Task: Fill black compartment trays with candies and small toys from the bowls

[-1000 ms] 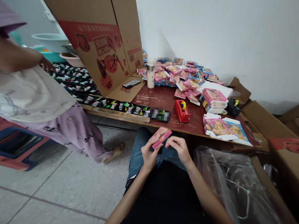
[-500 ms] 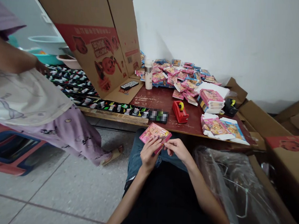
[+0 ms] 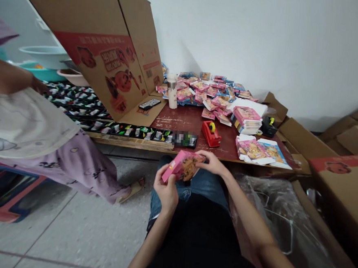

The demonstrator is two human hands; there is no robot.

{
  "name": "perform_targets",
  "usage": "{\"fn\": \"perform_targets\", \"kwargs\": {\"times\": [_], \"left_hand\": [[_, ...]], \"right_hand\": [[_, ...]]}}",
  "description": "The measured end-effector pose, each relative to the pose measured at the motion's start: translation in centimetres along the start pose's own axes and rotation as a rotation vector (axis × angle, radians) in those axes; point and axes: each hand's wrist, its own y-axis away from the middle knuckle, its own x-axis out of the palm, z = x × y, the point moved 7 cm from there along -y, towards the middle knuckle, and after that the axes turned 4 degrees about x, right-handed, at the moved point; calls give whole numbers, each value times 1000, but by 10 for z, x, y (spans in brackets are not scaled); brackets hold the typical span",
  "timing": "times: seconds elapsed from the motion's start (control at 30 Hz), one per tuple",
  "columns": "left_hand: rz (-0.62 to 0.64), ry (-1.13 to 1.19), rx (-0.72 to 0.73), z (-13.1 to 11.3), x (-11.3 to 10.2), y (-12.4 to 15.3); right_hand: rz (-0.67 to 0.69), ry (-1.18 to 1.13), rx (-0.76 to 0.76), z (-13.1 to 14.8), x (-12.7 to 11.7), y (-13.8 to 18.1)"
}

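I hold a small pink printed carton over my lap, just in front of the table edge. My left hand grips its lower left end with the fingers closed. My right hand pinches its upper right end. The carton is tilted, with its printed face turned toward me. On the dark red table ahead lie a red tape dispenser, a stack of flat pink cartons and a pile of more pink and blue cartons near the wall.
A person in pale printed clothes stands at the left beside trays of small items. A big open cardboard box leans over the table. A clear plastic bag and cardboard boxes fill the right. A white bottle stands on the table.
Both hands turned the pink carton, from edge-on to its printed face, and lifted it slightly. My right hand moved up onto its far end. The view shifted a little left.
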Motion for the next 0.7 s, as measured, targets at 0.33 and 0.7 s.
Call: {"fn": "perform_targets", "kwargs": {"times": [0.33, 0.7], "left_hand": [[413, 131, -284, 35, 42, 17], [440, 150, -407, 47, 46, 23]], "right_hand": [[-762, 239, 38, -16, -162, -101], [-659, 971, 460, -104, -161, 97]]}}
